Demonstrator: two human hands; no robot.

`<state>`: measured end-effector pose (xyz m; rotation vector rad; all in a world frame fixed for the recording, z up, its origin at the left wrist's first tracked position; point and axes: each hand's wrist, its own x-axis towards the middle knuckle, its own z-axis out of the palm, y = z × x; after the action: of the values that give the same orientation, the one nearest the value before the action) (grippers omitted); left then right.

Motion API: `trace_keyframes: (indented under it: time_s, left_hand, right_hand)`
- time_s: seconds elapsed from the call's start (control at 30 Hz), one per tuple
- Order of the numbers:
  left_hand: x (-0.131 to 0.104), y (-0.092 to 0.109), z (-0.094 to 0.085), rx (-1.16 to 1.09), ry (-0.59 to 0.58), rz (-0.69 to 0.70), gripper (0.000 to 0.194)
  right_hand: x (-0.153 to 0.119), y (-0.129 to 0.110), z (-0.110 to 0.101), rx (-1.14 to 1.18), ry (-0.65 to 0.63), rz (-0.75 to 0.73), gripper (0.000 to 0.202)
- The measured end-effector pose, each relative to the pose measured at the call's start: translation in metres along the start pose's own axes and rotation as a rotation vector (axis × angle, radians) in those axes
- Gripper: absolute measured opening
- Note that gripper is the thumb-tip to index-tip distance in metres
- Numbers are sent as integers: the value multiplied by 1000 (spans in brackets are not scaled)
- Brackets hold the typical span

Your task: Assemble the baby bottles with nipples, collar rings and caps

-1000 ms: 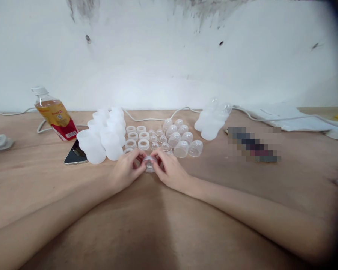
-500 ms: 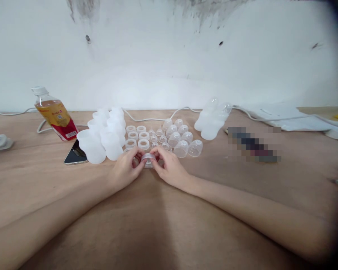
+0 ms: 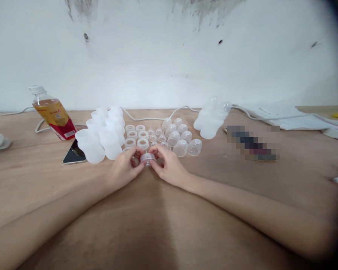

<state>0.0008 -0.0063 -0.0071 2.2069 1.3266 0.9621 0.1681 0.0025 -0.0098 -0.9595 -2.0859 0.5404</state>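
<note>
Left hand (image 3: 127, 163) and right hand (image 3: 169, 165) held a clear ringed piece (image 3: 148, 159) low over the surface (image 3: 146, 225); fingers of each clamped on its sides, at 9 and 3 o'clock. Contact with surface: could not tell. From the piece: white bottles (image 3: 90, 147) stood at 10 o'clock, white rings (image 3: 130, 142) lay at 11, clear domed caps (image 3: 180, 148) at 2.

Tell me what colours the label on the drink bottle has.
The drink bottle's label is golden yellow above and red below, clearest in the head view.
</note>
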Motion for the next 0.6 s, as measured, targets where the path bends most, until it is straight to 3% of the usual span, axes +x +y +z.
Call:
trace_keyframes:
  time_s: [0.6]
  left_hand:
    - [3,-4,6,48,19,37,8]
  right_hand:
    - [1,1,2,35,-3,72,17]
